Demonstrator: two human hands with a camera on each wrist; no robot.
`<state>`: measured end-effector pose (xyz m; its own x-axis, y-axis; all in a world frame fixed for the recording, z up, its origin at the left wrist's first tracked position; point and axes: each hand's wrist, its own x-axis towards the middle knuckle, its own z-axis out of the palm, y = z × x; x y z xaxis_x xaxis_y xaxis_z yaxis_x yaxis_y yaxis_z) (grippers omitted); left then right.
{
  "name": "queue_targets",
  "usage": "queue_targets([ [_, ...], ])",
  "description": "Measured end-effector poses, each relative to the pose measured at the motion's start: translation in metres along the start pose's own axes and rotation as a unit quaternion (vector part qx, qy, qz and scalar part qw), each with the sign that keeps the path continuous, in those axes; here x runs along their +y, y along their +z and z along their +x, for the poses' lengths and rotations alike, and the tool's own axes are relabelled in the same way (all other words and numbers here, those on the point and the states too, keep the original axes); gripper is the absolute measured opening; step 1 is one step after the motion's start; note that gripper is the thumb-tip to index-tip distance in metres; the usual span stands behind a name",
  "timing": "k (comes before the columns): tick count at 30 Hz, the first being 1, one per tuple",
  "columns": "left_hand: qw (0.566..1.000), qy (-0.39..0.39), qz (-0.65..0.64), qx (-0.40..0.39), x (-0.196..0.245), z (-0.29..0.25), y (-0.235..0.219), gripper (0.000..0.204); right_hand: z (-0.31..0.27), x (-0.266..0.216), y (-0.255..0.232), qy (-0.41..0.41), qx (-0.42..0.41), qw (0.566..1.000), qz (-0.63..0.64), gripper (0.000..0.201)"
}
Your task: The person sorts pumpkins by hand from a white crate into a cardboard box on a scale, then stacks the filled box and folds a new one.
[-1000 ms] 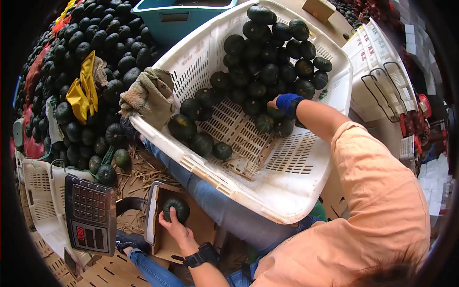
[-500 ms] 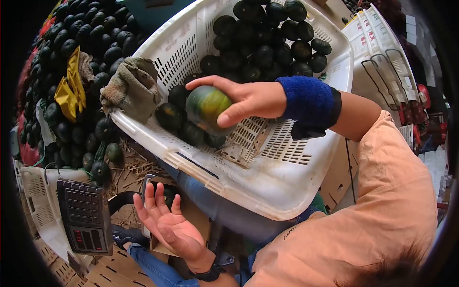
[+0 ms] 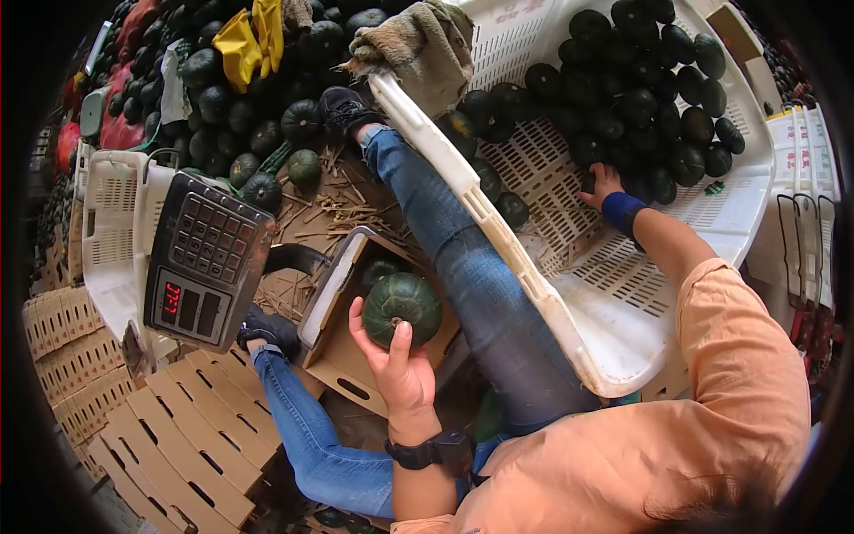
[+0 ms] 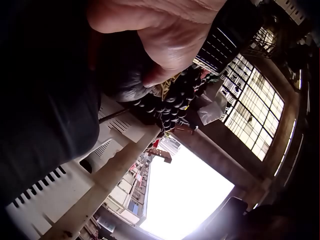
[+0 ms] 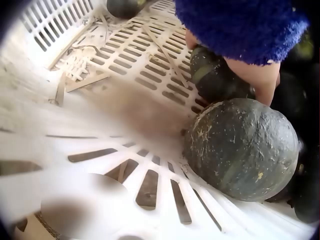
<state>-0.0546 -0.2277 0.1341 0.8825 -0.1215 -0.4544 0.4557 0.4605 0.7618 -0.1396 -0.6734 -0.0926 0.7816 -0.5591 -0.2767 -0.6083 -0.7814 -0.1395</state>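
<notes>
White crate squashes hide right hand fingers; left hand holds squash.

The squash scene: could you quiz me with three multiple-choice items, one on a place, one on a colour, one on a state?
1. Where is the squash in the left hand?
A. above the cardboard box
B. on the scale
C. inside the white crate

2. What colour is the band on the right wrist?
A. yellow
B. blue
C. red

3. What is the right hand doing?
A. hanging idle over the floor
B. pressing scale keys
C. reaching among squashes in the crate

Answers:
1 A: the head view shows it over the open box.
2 B: blue in the head and right wrist views.
3 C: it lies on the pile.
</notes>
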Motion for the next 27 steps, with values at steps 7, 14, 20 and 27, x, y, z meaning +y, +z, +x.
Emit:
queue_targets([
  [7,0.998,-0.041,-0.024,0.051,-0.008,0.001,-0.02,0.06,-0.005,-0.02,-0.025,0.045,-0.184,0.972,0.142,0.062],
  [14,0.998,-0.001,0.041,0.039,-0.027,0.007,-0.044,0.059,-0.028,-0.124,-0.179,-0.011,-0.504,0.479,0.719,0.057],
  [20,0.676,0.287,0.679,0.014,-0.092,0.033,-0.064,0.052,-0.075,-0.163,-0.239,-0.13,-0.458,0.245,0.845,0.067],
  [27,0.861,0.145,0.485,-0.049,-0.088,0.022,-0.058,0.026,-0.12,-0.193,-0.259,-0.163,-0.358,0.37,0.842,0.075],
])
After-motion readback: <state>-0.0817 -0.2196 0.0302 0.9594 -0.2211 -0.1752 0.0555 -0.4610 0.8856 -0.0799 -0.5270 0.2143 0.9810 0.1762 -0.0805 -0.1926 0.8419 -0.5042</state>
